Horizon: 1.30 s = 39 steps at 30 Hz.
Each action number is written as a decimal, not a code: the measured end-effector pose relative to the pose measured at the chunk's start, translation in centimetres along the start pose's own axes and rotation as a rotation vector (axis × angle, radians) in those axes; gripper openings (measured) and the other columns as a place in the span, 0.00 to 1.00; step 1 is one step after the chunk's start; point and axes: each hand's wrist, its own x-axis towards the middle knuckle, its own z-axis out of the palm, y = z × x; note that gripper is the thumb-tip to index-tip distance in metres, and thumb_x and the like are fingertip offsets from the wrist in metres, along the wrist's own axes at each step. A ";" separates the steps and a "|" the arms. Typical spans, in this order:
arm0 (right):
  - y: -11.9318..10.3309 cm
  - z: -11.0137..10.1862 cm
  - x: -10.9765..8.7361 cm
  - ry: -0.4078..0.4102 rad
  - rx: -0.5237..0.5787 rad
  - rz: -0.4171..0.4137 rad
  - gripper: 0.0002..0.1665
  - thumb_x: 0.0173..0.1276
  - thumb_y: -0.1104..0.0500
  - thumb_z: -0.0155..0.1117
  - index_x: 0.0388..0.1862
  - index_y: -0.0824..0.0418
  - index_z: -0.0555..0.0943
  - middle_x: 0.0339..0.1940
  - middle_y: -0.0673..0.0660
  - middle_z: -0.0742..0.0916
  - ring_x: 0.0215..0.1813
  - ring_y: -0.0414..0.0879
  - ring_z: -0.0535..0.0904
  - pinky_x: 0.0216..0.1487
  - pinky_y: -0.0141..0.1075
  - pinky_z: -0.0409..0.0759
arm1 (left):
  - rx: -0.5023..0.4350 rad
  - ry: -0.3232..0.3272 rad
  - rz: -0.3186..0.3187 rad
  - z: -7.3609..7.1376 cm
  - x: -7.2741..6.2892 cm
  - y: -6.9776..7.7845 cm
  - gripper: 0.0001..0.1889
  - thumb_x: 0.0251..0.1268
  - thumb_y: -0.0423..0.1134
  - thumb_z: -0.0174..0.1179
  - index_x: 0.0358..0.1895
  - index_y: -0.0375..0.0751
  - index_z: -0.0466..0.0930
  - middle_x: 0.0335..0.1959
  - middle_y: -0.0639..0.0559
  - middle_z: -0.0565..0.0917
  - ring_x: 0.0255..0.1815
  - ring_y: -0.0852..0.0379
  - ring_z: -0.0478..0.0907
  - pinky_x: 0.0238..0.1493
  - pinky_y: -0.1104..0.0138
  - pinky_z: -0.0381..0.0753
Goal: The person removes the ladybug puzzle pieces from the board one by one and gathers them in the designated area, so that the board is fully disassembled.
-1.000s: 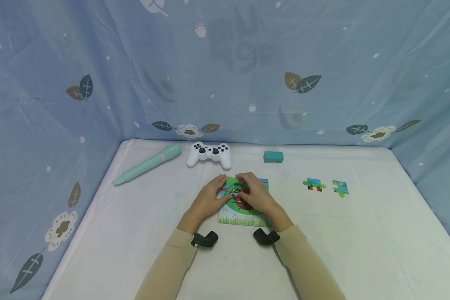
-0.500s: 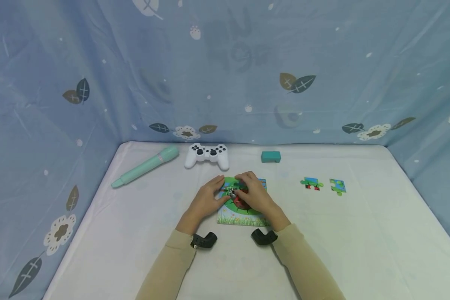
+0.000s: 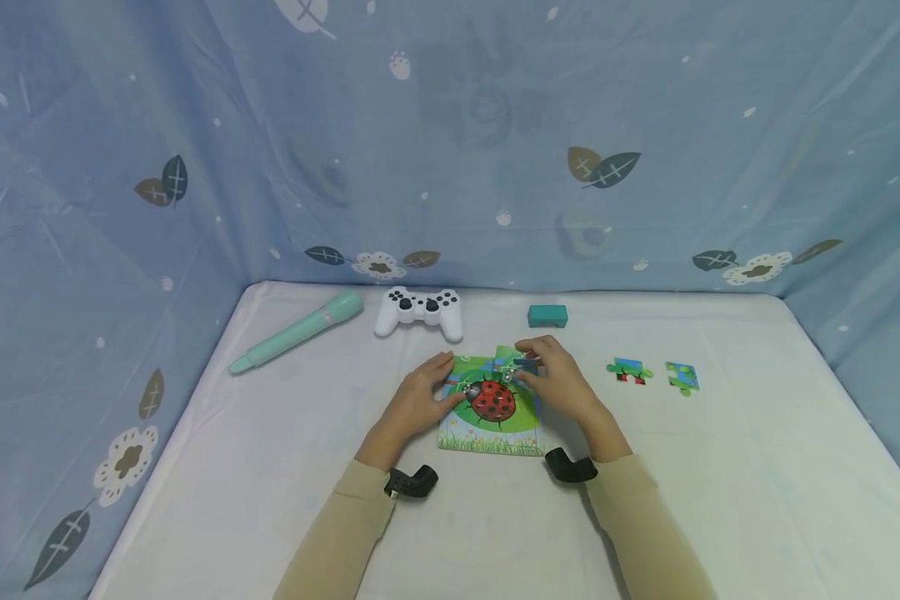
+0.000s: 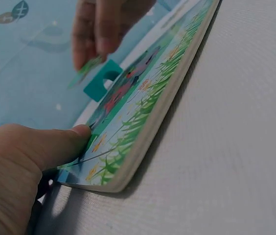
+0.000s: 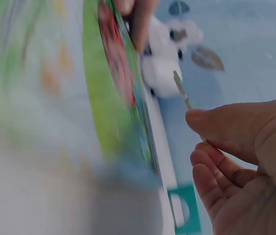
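Observation:
A square jigsaw puzzle board (image 3: pixel 492 402) with a ladybug on a green leaf lies on the table. My left hand (image 3: pixel 414 398) holds the board at its left side, the thumb (image 4: pixel 74 139) on the face near the edge; its other fingers are largely hidden in the left wrist view. Above the board's upper right part, my right hand (image 3: pixel 566 385) pinches a green-and-blue puzzle piece (image 3: pixel 507 358) between thumb and fingers. The right wrist view shows this piece (image 5: pixel 182 92) edge-on, raised off the board.
Two loose puzzle pieces, one with red (image 3: pixel 630 371) and one mostly green (image 3: pixel 682 377), lie to the right. Along the back are a mint-green pen-shaped object (image 3: pixel 296 332), a white game controller (image 3: pixel 418 311) and a teal block with an arched cutout (image 3: pixel 547 316). Patterned curtains surround the table.
My right hand has moved right from over the ladybug and lifted a puzzle piece, uncovering the ladybug picture. The left hand stays at the board's left side.

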 end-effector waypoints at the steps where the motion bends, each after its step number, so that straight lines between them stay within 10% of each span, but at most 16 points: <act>1: 0.5 -0.5 -0.2 0.005 -0.007 0.008 0.27 0.63 0.64 0.65 0.61 0.66 0.73 0.56 0.64 0.75 0.55 0.57 0.75 0.57 0.50 0.78 | 0.001 0.001 0.001 0.0 0.0 0.0 0.35 0.59 0.48 0.65 0.65 0.32 0.67 0.69 0.44 0.68 0.71 0.49 0.63 0.73 0.61 0.61; 14: 6.3 -5.7 -3.4 0.017 -0.039 0.100 0.27 0.66 0.65 0.61 0.64 0.69 0.69 0.60 0.69 0.72 0.60 0.63 0.69 0.61 0.59 0.70 | 0.008 0.005 0.023 0.0 0.1 0.1 0.34 0.60 0.48 0.64 0.65 0.31 0.67 0.69 0.43 0.68 0.71 0.48 0.63 0.73 0.60 0.61; 39: 7.4 -5.6 -3.3 0.014 -0.149 0.087 0.27 0.67 0.66 0.58 0.65 0.71 0.68 0.64 0.73 0.69 0.67 0.69 0.60 0.66 0.64 0.58 | 0.005 -0.002 -0.002 0.1 0.0 -0.1 0.35 0.60 0.48 0.65 0.66 0.32 0.67 0.70 0.44 0.66 0.72 0.48 0.61 0.73 0.59 0.61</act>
